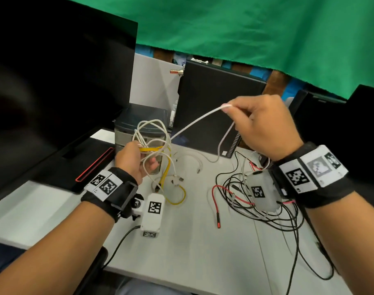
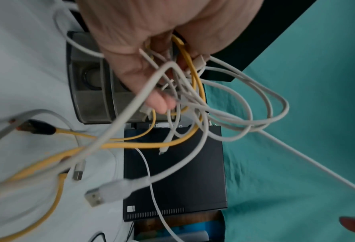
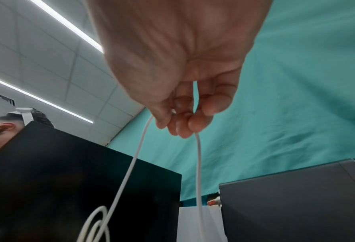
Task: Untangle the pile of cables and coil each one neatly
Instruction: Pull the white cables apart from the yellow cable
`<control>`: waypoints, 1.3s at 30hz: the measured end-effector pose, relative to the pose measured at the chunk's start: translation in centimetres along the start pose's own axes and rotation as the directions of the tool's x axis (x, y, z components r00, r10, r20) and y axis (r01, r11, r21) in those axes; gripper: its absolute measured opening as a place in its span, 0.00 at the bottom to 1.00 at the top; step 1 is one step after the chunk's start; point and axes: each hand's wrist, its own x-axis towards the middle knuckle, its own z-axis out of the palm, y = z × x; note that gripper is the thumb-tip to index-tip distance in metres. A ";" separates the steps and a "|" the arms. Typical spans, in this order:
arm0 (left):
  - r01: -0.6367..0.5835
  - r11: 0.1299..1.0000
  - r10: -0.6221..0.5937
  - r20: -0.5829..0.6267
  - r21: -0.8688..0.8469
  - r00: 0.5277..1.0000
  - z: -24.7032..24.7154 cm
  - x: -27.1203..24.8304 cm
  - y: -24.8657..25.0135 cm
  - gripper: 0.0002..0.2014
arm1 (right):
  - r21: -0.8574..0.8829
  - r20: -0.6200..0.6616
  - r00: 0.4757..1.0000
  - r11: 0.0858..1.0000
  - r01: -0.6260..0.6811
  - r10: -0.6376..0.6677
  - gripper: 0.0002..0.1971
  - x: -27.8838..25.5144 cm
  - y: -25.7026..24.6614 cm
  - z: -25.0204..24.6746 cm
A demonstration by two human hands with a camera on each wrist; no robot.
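White cable (image 1: 199, 119), limp and light, is pinched by right hand (image 1: 264, 126); tangle (image 1: 154, 141) gripped by left hand (image 1: 131, 160); best held near plug.

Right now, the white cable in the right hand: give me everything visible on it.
The white cable is thin, round and smooth, plastic-looking. The right hand pinches it, raised above the table. From the pinch one run stretches taut down to the tangle of white and yellow cables gripped by the left hand; the other hangs slack, curving onto the table. Its connectors cannot be picked out.
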 end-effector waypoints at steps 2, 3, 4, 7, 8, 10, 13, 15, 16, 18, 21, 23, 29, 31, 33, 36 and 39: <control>0.057 0.998 -0.059 0.063 0.034 0.996 -0.3 0.0 0.1 0.13 | 0.033 -0.044 0.998 0.999 -0.034 0.035 0.16 0.7 0.3 -0.9; 0.100 0.994 -0.104 0.122 0.036 0.987 -0.4 0.1 0.1 0.14 | 0.051 -0.065 0.996 0.997 -0.051 0.055 0.16 1.1 0.5 -1.3; 0.155 0.988 -0.157 0.179 0.029 0.971 -0.4 -0.1 0.0 0.14 | 0.060 -0.079 0.994 0.996 -0.069 0.074 0.17 1.5 0.7 -1.7; 0.298 0.952 -0.269 0.278 -0.068 0.922 0.0 -0.9 -0.4 0.19 | 0.085 -0.116 0.983 0.987 -0.134 0.143 0.19 3.0 1.5 -2.6; 0.315 0.946 -0.281 0.284 -0.080 0.917 0.1 -1.0 -0.5 0.24 | 0.109 -0.132 0.977 0.982 -0.155 0.169 0.20 3.5 1.6 -2.9; 0.343 0.934 -0.298 0.309 -0.102 0.903 0.3 -1.2 -0.7 0.31 | 0.123 -0.146 0.971 0.978 -0.170 0.187 0.21 4.3 1.5 -3.6; 0.354 0.926 -0.300 0.314 -0.132 0.901 0.5 -1.4 -0.8 0.36 | 0.048 -0.116 0.978 0.985 -0.166 0.171 0.23 4.9 1.1 -4.5; 0.340 0.930 -0.283 0.318 -0.140 0.905 0.4 -1.3 -0.9 0.36 | 0.106 -0.203 0.954 0.974 -0.201 0.220 0.19 5.9 1.7 -5.2; 0.334 0.932 -0.276 0.325 -0.140 0.905 0.2 -1.3 -0.9 0.36 | 0.171 -0.234 0.929 0.953 -0.250 0.286 0.18 6.3 2.3 -5.6; 0.324 0.937 -0.267 0.330 -0.131 0.906 -0.1 -1.4 -0.9 0.34 | 0.298 -0.207 0.865 0.871 -0.390 0.458 0.15 7.0 4.6 -6.3; 0.273 0.958 -0.240 0.280 -0.083 0.929 -0.4 -1.5 -0.7 0.32 | 0.367 -0.131 0.744 0.729 -0.578 0.655 0.13 8.0 9.1 -7.2; 0.240 0.969 -0.218 0.256 -0.061 0.942 -0.7 -1.4 -0.5 0.32 | 0.356 -0.074 0.644 0.623 -0.696 0.762 0.13 8.4 12.9 -8.0; 0.215 0.976 -0.205 0.271 -0.009 0.940 -0.7 -1.0 -0.3 0.29 | 0.155 -0.184 0.562 0.589 -0.793 0.806 0.18 6.2 28.8 -12.3; 0.227 0.974 -0.216 0.291 -0.005 0.932 -0.4 -1.1 -0.5 0.29 | 0.049 -0.214 0.519 0.540 -0.840 0.827 0.28 4.3 30.5 -12.0; 0.238 0.971 -0.232 0.328 0.021 0.916 -0.2 -1.3 -0.7 0.28 | -0.041 -0.117 0.511 0.510 -0.859 0.852 0.15 2.1 26.2 -10.3; 0.223 0.972 -0.233 0.368 0.071 0.900 0.1 -1.9 -0.8 0.24 | -0.151 0.212 0.451 0.485 -0.861 0.867 0.13 -1.3 17.2 -5.8; 0.178 0.976 -0.212 0.371 0.125 0.904 0.7 -2.4 -0.9 0.18 | -0.116 0.346 0.519 0.585 -0.803 0.781 0.15 -3.9 14.4 -0.8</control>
